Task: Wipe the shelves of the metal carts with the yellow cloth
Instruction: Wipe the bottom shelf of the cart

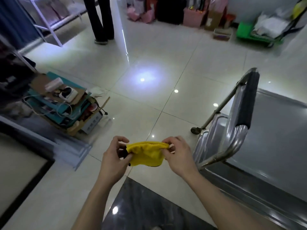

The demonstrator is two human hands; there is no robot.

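A yellow cloth [146, 154] hangs bunched in the air in front of me, over the tiled floor. My left hand [114, 155] pinches its left end and my right hand [179, 155] pinches its right end, so the cloth is stretched between them. A metal cart [274, 138] stands at the right, its flat steel top shelf facing me. Its tubular handle [245, 103] has a dark foam grip and rises just right of my right hand. A lower shelf edge shows beneath the handle.
A pile of cardboard, teal boxes and cables [66, 102] lies on the floor at the left. A person's legs [101, 20] stand at the back. Pink boxes [191, 15] and a green trolley [259, 32] line the far wall. A dark mat [146, 205] lies at my feet.
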